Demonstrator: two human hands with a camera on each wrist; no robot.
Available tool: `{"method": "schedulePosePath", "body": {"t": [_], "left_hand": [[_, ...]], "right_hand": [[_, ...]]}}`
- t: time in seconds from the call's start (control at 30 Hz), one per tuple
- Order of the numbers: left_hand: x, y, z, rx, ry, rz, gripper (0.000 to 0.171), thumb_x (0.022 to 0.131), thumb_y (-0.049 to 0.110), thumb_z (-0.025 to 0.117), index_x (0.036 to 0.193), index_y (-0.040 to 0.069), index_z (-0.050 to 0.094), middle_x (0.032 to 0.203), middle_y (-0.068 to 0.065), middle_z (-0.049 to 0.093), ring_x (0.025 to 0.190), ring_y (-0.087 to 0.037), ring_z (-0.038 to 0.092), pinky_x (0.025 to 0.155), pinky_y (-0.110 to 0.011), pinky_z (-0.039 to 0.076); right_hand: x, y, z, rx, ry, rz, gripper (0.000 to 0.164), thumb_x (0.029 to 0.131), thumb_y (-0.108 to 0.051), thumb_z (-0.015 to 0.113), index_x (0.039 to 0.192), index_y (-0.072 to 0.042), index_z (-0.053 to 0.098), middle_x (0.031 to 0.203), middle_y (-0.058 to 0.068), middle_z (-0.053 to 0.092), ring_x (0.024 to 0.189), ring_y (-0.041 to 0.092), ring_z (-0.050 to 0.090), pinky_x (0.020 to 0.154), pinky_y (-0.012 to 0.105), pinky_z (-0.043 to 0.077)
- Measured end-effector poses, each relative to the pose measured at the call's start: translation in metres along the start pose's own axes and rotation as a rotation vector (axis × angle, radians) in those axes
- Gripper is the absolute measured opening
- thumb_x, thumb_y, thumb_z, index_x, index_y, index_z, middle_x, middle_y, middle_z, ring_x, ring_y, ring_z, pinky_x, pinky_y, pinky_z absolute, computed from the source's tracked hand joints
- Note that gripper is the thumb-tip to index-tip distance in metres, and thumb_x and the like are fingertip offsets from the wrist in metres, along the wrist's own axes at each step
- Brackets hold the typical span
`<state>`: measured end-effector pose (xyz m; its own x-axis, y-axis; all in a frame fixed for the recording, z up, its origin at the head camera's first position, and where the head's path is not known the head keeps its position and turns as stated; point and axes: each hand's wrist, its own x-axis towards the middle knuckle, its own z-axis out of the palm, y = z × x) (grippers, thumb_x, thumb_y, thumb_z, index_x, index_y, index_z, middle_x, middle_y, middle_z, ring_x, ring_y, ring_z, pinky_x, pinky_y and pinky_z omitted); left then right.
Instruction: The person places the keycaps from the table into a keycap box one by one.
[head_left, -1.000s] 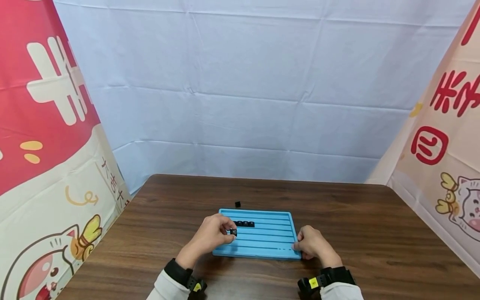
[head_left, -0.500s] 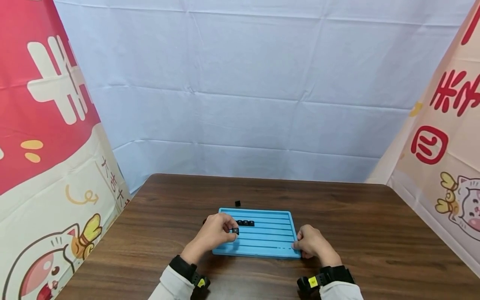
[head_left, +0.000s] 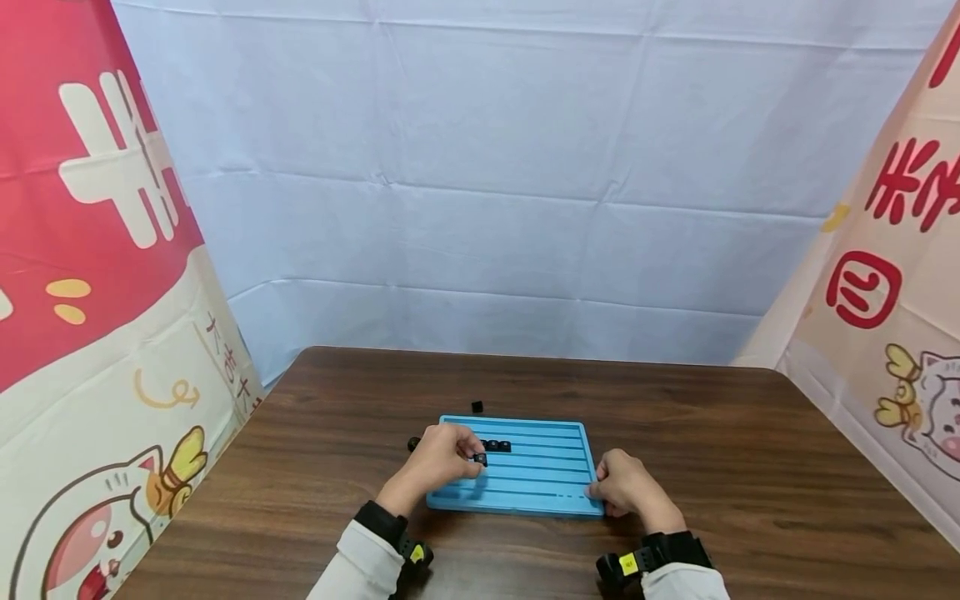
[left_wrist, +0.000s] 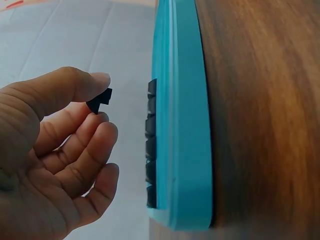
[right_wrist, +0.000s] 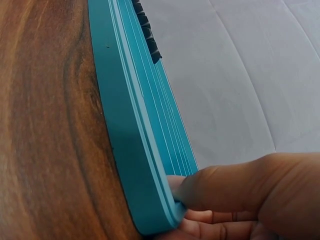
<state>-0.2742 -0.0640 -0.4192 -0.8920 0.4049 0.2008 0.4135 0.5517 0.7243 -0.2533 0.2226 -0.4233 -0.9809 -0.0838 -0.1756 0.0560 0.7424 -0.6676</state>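
Note:
My left hand pinches a small black keycap between thumb and fingertips, held above the blue ridged tray. In the left wrist view this keycap is apart from the row of several black keycaps standing in the tray. From the head view, the left hand hides part of that row. My right hand grips the tray's near right corner, its thumb over the rim in the right wrist view.
The tray lies on a dark wooden table. One loose black piece lies just beyond the tray's far edge. A dark rounded object shows partly behind the left hand. Cloth backdrops stand behind and at both sides.
My left hand has moved a little to the right with the keycap, uncovering the dark rounded object at its left. The right hand keeps its place on the tray.

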Motion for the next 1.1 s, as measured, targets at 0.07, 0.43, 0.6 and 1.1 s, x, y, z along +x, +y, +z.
{"method": "schedulePosePath", "body": {"t": [0.07, 0.43, 0.6, 1.1], "left_hand": [[0.003, -0.001, 0.003, -0.004, 0.004, -0.004, 0.011, 0.075, 0.008, 0.076, 0.081, 0.012, 0.067, 0.073, 0.007, 0.057, 0.069, -0.010, 0.053, 0.061, -0.025, 0.048], [0.020, -0.002, 0.017, 0.068, 0.010, 0.022, 0.008, 0.076, 0.011, 0.076, 0.080, 0.013, 0.069, 0.073, 0.009, 0.058, 0.067, -0.007, 0.053, 0.060, -0.025, 0.046], [0.028, -0.001, 0.020, 0.093, 0.003, 0.036, 0.009, 0.078, 0.012, 0.075, 0.085, 0.011, 0.070, 0.075, 0.009, 0.059, 0.067, -0.007, 0.054, 0.060, -0.025, 0.047], [0.045, -0.003, 0.032, 0.113, 0.033, -0.006, 0.009, 0.076, 0.007, 0.074, 0.082, 0.010, 0.069, 0.072, 0.007, 0.057, 0.068, -0.009, 0.054, 0.062, -0.026, 0.048]], "right_hand": [[0.000, 0.000, -0.001, -0.001, 0.001, -0.005, 0.024, 0.080, 0.002, 0.067, 0.071, -0.002, 0.045, 0.065, 0.011, 0.048, 0.049, 0.020, 0.053, 0.045, 0.031, 0.050], [0.001, 0.002, -0.001, -0.008, 0.013, 0.013, 0.022, 0.079, 0.002, 0.068, 0.072, -0.002, 0.047, 0.064, 0.011, 0.049, 0.049, 0.020, 0.054, 0.045, 0.031, 0.050], [0.002, 0.003, -0.001, -0.009, 0.020, -0.009, 0.024, 0.079, 0.003, 0.068, 0.070, -0.002, 0.045, 0.063, 0.011, 0.048, 0.048, 0.020, 0.054, 0.043, 0.030, 0.049], [0.003, 0.004, 0.002, -0.014, 0.022, 0.000, 0.027, 0.079, 0.002, 0.068, 0.065, -0.003, 0.045, 0.060, 0.009, 0.047, 0.047, 0.019, 0.053, 0.043, 0.029, 0.049]]}}
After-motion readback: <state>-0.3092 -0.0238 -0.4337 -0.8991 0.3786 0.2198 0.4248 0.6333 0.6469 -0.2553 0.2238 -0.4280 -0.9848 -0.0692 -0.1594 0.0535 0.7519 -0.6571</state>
